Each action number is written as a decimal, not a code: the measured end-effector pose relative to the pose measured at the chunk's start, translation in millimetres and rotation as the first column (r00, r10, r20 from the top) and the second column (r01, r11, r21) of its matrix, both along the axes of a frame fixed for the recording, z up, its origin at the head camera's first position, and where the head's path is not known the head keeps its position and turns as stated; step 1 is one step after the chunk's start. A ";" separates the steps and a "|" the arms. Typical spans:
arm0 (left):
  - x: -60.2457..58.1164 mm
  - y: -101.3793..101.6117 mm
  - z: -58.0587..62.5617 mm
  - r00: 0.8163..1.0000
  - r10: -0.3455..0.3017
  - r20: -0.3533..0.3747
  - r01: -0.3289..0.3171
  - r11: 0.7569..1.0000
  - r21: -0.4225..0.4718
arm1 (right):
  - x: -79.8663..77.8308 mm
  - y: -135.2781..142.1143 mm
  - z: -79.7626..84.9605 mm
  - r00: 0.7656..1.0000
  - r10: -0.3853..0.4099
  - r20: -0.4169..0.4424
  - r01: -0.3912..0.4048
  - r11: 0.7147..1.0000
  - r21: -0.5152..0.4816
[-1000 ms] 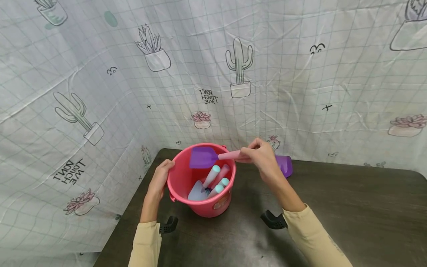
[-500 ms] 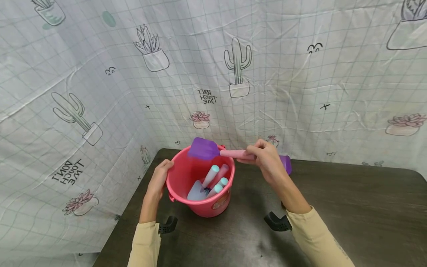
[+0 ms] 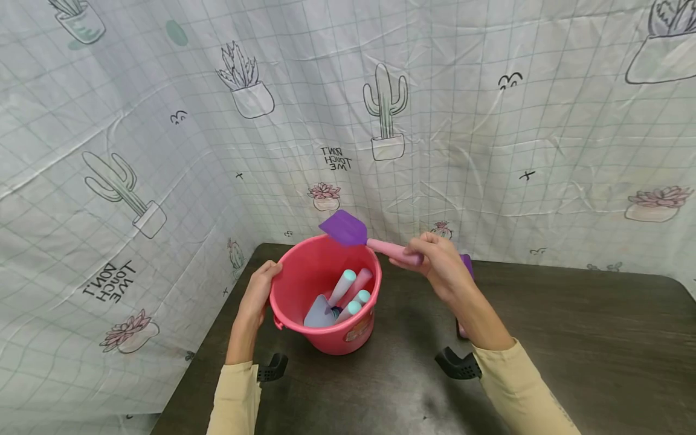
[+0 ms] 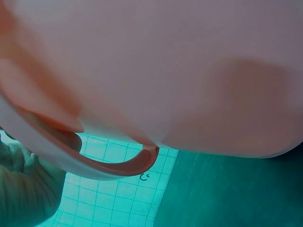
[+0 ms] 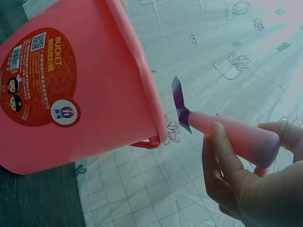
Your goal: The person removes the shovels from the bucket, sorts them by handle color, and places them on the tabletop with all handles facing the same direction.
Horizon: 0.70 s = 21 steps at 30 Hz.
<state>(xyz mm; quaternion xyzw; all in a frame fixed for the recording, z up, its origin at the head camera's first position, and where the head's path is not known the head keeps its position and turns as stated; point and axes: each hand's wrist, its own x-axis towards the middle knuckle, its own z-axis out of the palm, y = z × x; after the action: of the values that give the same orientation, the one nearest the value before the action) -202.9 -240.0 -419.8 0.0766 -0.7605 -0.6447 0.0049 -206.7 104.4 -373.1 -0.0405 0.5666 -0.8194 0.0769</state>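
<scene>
My left hand [image 3: 261, 290] grips the left rim of a pink-red bucket [image 3: 337, 341] standing on the table. In the left wrist view the bucket's handle [image 4: 113, 170] hangs beside that hand. Thumb and fingers of my right hand [image 3: 441, 266] pinch the pink handle of a purple-bladed toy shovel [image 3: 387, 248]. Its blade is raised at the bucket's far right rim and tilts up to the left. Inside the bucket lie several handled tools, among them a grey-blue shovel [image 3: 319, 314] and pale handles [image 3: 342, 287] with mint ends. The right wrist view shows the shovel's handle end [image 5: 270, 149] close up.
Another purple tool [image 3: 466, 263] lies on the dark table [image 3: 587, 338], mostly hidden behind my right forearm. A white curtain [image 3: 467, 133] with cactus drawings hangs along the table's back and left sides.
The shovel has risen from inside the bucket's mouth to its far rim, drawn up and to the right by my right hand. My left hand keeps its hold on the rim.
</scene>
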 end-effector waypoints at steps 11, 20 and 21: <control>-1.6 -0.9 -0.4 1.000 0.008 0.013 -0.008 1.000 -0.003 | 2.6 12.5 2.1 0.993 0.068 0.093 -0.052 0.986 -0.159; -0.6 0.5 -0.6 1.000 0.004 -0.004 -0.004 1.000 0.004 | 9.1 27.2 -1.2 0.983 0.155 0.094 -0.136 0.974 -0.182; -0.6 0.5 -0.6 1.000 0.002 -0.006 -0.002 1.000 0.005 | 9.5 28.0 -1.1 0.984 0.152 0.095 -0.133 0.975 -0.180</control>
<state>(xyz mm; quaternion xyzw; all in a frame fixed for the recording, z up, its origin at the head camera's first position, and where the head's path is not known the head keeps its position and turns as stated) -203.6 -239.6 -420.5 0.0753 -0.7587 -0.6470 0.0076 -197.2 132.4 -374.2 -0.0432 0.4838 -0.8589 0.1621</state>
